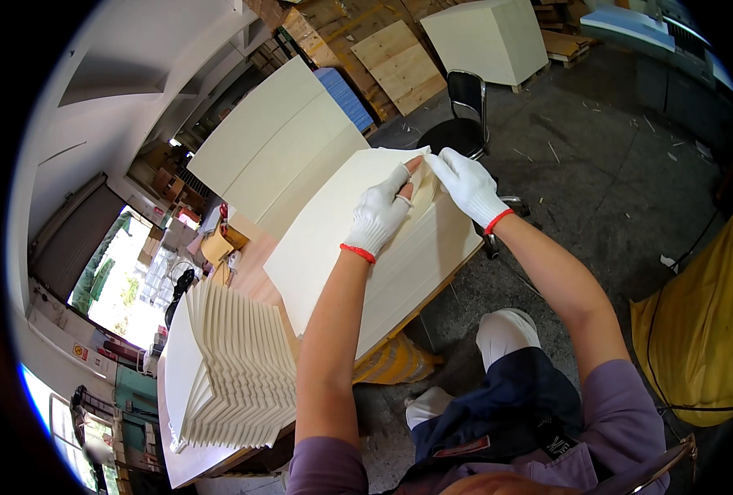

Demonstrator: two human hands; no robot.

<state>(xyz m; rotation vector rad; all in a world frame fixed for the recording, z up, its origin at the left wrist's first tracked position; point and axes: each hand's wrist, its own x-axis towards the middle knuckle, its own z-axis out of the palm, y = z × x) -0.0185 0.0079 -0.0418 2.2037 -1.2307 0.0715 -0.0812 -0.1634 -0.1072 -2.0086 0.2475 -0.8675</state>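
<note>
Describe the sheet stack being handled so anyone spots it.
Start at the pale brown table. On it, the cream sheet stack lies under the left hand and right hand, both gloved. Unlike the zigzag stack at near left, its long side looks smooth.

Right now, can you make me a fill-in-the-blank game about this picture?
The gloves on the left hand and right hand are mainly ____.
The wavy stack of sheets is on the picture's ____ side.
The chair past the right hand is ____.
The big cover at the picture's right edge is ____.
Missing words: white; left; black; yellow.
</note>
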